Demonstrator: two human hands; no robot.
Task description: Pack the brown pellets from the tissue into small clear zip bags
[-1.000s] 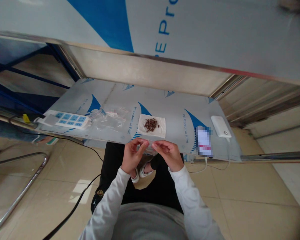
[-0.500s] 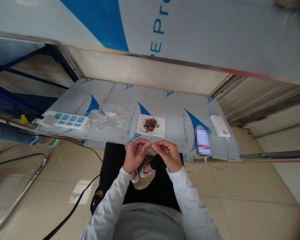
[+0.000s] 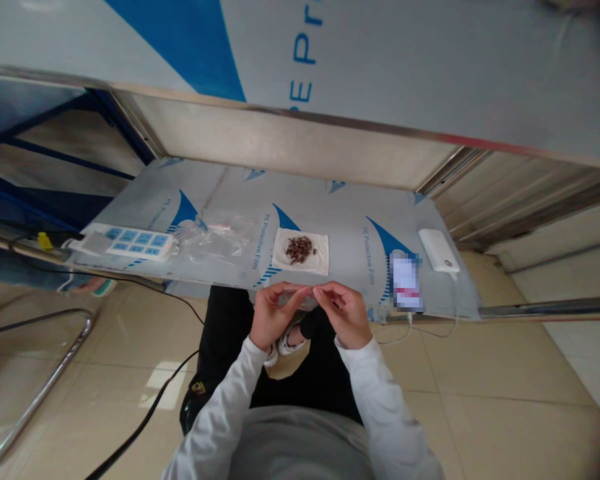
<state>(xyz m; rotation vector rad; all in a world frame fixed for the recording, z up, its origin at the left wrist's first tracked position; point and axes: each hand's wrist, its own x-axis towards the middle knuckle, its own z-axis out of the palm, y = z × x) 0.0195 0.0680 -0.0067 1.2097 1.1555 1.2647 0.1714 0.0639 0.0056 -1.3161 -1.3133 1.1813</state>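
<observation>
Pinching a clear bag (image 3: 306, 304), the left hand (image 3: 271, 319) and right hand (image 3: 349, 319) grip its pinkish edge by the counter's (image 3: 310, 205) near side.
A slack pinch could drop it to the floor (image 3: 473, 360); a forward bump could scatter the brown pieces (image 3: 299, 250) on their white cloth (image 3: 321, 250).

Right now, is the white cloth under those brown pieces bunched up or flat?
Flat: the white cloth shows all four corners around the brown pieces; whether folded, I cannot tell.
</observation>
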